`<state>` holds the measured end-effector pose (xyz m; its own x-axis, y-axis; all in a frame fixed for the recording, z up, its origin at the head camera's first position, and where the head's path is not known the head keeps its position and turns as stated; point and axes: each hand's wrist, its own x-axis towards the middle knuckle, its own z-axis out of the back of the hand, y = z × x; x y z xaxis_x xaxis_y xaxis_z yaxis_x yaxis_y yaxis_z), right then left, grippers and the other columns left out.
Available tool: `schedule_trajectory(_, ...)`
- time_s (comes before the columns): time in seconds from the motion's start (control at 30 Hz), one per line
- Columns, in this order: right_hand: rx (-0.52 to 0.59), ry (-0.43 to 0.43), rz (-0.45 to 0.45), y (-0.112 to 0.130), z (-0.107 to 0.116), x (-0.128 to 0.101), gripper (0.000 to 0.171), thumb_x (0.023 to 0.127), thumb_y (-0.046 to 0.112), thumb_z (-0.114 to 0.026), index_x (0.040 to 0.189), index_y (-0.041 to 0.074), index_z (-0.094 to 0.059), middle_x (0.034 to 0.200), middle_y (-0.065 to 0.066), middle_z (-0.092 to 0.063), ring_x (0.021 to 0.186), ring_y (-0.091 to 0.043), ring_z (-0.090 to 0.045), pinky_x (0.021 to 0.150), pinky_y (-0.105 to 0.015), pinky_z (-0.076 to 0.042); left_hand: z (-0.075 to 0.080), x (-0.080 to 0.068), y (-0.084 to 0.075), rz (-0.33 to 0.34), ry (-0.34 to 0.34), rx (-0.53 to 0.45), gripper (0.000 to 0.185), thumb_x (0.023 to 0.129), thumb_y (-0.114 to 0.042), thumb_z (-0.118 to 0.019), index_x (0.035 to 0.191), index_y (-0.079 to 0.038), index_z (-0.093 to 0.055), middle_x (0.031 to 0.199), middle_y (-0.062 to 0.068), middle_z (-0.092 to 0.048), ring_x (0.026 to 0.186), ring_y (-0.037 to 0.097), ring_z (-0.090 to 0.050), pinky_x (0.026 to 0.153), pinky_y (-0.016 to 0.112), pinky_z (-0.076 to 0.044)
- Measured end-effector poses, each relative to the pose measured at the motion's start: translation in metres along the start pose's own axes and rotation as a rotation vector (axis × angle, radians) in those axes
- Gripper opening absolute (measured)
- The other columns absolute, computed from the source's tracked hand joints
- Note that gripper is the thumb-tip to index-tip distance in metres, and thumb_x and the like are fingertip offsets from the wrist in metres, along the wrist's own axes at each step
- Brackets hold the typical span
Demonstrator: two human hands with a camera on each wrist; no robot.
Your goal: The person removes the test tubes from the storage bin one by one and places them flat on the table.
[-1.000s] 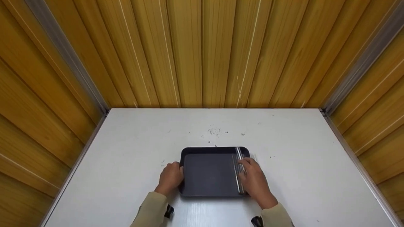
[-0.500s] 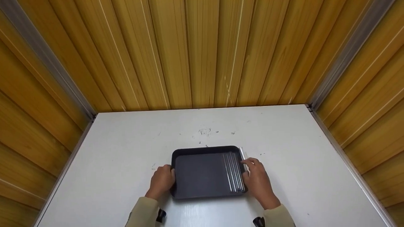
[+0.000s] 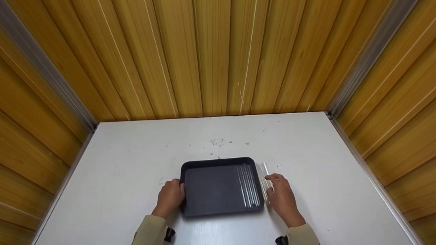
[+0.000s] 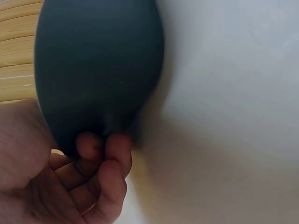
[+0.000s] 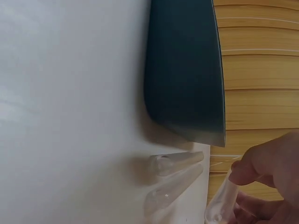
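Observation:
A black tray (image 3: 211, 187) lies on the white table, with several clear tubes (image 3: 248, 185) lined up in its right part. My left hand (image 3: 169, 197) grips the tray's left rim. In the left wrist view its fingers (image 4: 105, 149) curl against the tray's wall (image 4: 98, 60). My right hand (image 3: 281, 197) is just right of the tray, over more clear tubes (image 3: 263, 172) lying on the table. In the right wrist view it (image 5: 266, 172) pinches one clear tube (image 5: 218, 203). Two others (image 5: 180, 162) lie beside the tray (image 5: 184, 70).
The white table (image 3: 136, 153) is closed in by wood-panel walls (image 3: 211, 58) at the back and both sides, with metal strips in the corners. Small dark marks (image 3: 218, 142) dot the table behind the tray.
My right hand has moved out of the tray to the tubes on the table at its right, leaving a row of tubes in the tray. The left hand stays on the rim.

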<state>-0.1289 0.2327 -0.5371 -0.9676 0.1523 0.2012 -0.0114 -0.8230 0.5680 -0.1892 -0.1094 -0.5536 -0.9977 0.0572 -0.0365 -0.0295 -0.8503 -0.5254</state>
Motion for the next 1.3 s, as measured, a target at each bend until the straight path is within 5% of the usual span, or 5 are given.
schedule_trajectory(0.67,-0.032,0.022,-0.013,-0.013,-0.011,0.005,0.034,0.082,-0.008,-0.058,0.114,0.003,-0.066,0.121,-0.018,-0.06,0.104,-0.032,-0.058,0.072,-0.042,-0.048,-0.001,-0.001,-0.002,0.002,-0.019,0.02,0.019,0.095,-0.013,-0.057,0.093,0.003,-0.066,0.079,0.015,-0.069,0.063,0.018,-0.062,0.056,0.037,-0.047)
schedule_trajectory(1.3,-0.027,0.07,-0.054,-0.019,-0.017,0.008,0.036,0.084,-0.007,-0.055,0.119,0.001,-0.062,0.127,-0.021,-0.056,0.114,-0.037,-0.055,0.085,-0.048,-0.048,-0.003,-0.001,-0.001,0.004,-0.034,-0.003,0.02,0.094,-0.013,-0.056,0.095,0.004,-0.066,0.08,0.015,-0.07,0.064,0.019,-0.063,0.057,0.038,-0.048)
